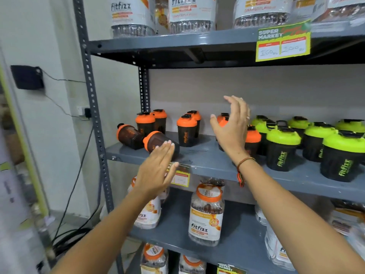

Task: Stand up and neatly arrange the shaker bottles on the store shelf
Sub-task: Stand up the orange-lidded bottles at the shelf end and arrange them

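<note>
Since two orange-lidded shaker bottles [158,142] lie toppled at the shelf's [207,161] left end, my left hand [156,171] reaches flat and empty toward the nearer one, my right hand [233,127] spread, holding nothing.

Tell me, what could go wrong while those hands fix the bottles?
1. The tipped orange bottle under the left hand lies near the shelf's front edge; a clumsy nudge might roll it off.
2. The right hand reaches among upright orange bottles standing close together, so it could topple one.
3. Another orange bottle lies by the shelf's left end and might roll out.
</note>
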